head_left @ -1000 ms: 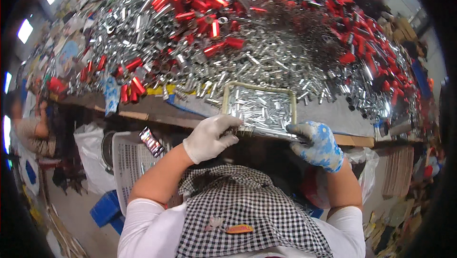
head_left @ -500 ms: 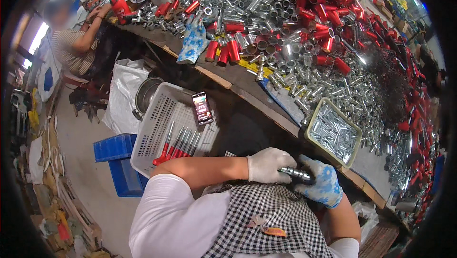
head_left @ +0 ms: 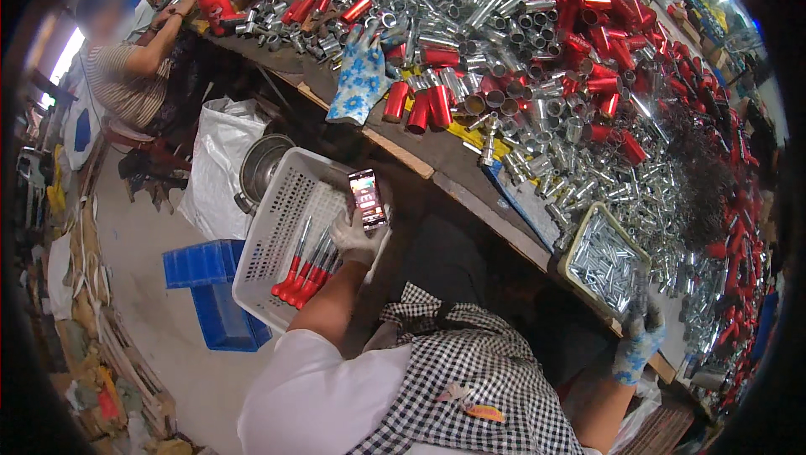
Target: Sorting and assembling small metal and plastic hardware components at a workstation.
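My left hand (head_left: 356, 238), in a pale glove, is over the white perforated basket (head_left: 294, 161). Its outstretched fingers lie against the lower left side of a lit phone (head_left: 368, 200); I see nothing gripped in them. Beside that hand, several tools with red handles and thin metal shafts (head_left: 304, 277) lie in the basket. My right hand (head_left: 642, 337), in a blue-flowered glove with dark fingertips, is raised at the near corner of a tray of small metal pins (head_left: 606, 262). Its fingers are apart, with nothing visible between them.
Heaps of silver metal tubes (head_left: 495, 2) and red tubes (head_left: 579, 27) cover the bench. A loose flowered glove (head_left: 359, 81) lies near its wooden edge (head_left: 403, 153). Blue bins (head_left: 222, 312), a metal pot (head_left: 260, 165) and a white sack (head_left: 220, 161) surround the basket. Another person (head_left: 126, 77) sits far left.
My hands have parted from the shiny metal cylinder they held together, which I no longer see. The left moved to the basket, the right to the tray of pins.
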The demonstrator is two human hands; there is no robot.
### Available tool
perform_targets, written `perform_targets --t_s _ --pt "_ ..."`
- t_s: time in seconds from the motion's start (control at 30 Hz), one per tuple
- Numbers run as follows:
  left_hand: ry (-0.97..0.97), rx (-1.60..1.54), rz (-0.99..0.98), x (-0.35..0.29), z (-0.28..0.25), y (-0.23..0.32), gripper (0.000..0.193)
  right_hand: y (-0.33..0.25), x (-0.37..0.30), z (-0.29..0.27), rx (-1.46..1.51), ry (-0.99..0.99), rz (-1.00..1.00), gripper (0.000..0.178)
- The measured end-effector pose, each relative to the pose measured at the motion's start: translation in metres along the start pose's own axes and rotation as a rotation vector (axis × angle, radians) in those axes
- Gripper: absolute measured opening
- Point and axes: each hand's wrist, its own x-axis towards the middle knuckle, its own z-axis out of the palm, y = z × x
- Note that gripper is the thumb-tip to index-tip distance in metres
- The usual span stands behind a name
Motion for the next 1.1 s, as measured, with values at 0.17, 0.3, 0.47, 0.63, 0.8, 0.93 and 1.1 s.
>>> perform_targets --t_s 0.17,0.3,0.47,0.63,0.8,0.93,1.1 --pt "-0.008 0.121 0.127 0.015 0.003 -0.003 0.071 0.000 0.000 0.004 0.073 0.005 -0.011 0.058" --pt "-0.058 0.162 0.166 0.028 0.002 -0.004 0.069 0.009 -0.001 0.015 0.062 0.034 -0.027 0.057" --pt "0.066 0.147 0.328 0.026 0.010 -0.015 0.079 -0.003 -0.001 0.036 0.097 0.047 -0.008 0.051" --pt "0.181 -0.022 0.175 0.044 -0.030 0.008 0.080 -0.010 -0.003 0.039 0.140 0.039 -0.001 0.048" --pt "0.432 -0.504 0.296 0.118 -0.146 0.119 0.055 -0.031 -0.004 0.056 0.104 -0.003 0.015 0.046" --pt "0.109 -0.652 0.411 0.229 -0.185 0.240 0.051 -0.050 -0.006 0.073 0.216 -0.086 -0.037 0.045" --pt "0.106 -0.338 0.546 0.297 -0.172 0.352 0.052 -0.055 -0.018 0.070 0.049 -0.109 -0.200 0.039"
